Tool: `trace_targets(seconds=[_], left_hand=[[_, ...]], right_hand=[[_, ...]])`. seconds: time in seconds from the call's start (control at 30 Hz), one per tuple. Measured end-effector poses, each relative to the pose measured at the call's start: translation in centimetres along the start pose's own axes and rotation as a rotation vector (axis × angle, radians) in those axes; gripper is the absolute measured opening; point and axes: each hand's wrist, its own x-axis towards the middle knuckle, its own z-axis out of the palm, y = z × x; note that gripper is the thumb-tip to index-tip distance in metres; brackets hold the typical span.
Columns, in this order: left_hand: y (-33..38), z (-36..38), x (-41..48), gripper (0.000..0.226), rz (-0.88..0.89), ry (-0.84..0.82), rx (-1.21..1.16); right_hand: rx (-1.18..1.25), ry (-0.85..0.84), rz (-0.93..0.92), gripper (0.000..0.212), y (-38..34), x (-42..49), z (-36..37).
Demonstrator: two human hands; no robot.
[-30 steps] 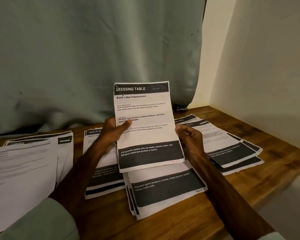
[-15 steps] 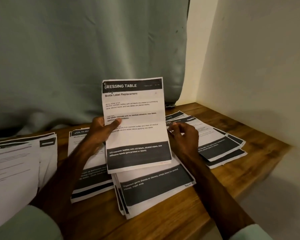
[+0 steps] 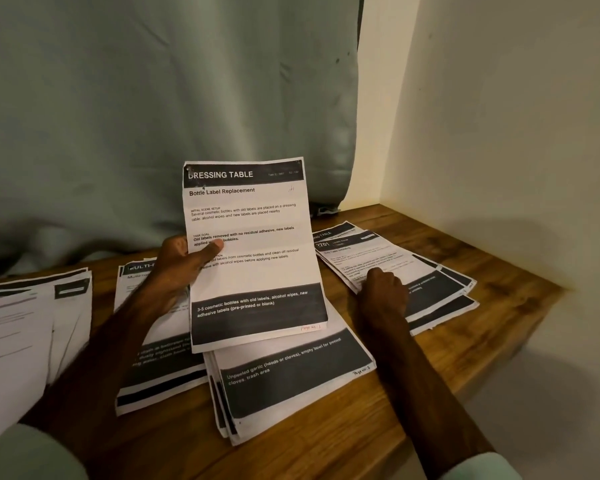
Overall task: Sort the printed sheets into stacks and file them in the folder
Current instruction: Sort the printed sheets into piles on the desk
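My left hand (image 3: 177, 268) holds up a printed sheet (image 3: 253, 271) headed "DRESSING TABLE", thumb on its front near the left edge. It stands tilted over the middle stack (image 3: 291, 382), whose top page mentions unpeeled garlic. My right hand (image 3: 383, 292) is on the left edge of the fanned right stack (image 3: 430, 282), fingers bent down onto the paper with the tips hidden behind the knuckles. Another stack headed "MULTI-" (image 3: 160, 375) lies partly under my left forearm. A larger pile (image 3: 21, 334) sits at the far left. No folder is in view.
The stacks lie on a wooden table (image 3: 361, 427) set in a corner. A grey-green curtain (image 3: 153, 116) hangs behind it and a cream wall (image 3: 499, 133) closes the right side. The table's front edge runs diagonally at lower right.
My right hand has let go of the sheet's right edge and moved right and down onto the right stack. My left hand alone now holds the sheet.
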Motion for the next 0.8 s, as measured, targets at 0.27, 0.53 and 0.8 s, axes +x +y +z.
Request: trace_targets(seconds=[0.27, 0.53, 0.8], left_hand=[[0.0, -0.1, -0.2, 0.011, -0.003, 0.001, 0.012], [0.1, -0.1, -0.3, 0.013, -0.018, 0.016, 0.026], [-0.1, -0.4, -0.2, 0.019, -0.014, 0.002, 0.019]], right_hand=[[0.073, 0.056, 0.026, 0.046, 0.0, -0.3, 0.5], [0.09, 0.033, -0.001, 0.036, -0.4, -0.5, -0.3], [0.204, 0.031, 0.06, 0.042, -0.8, -0.5, -1.9]])
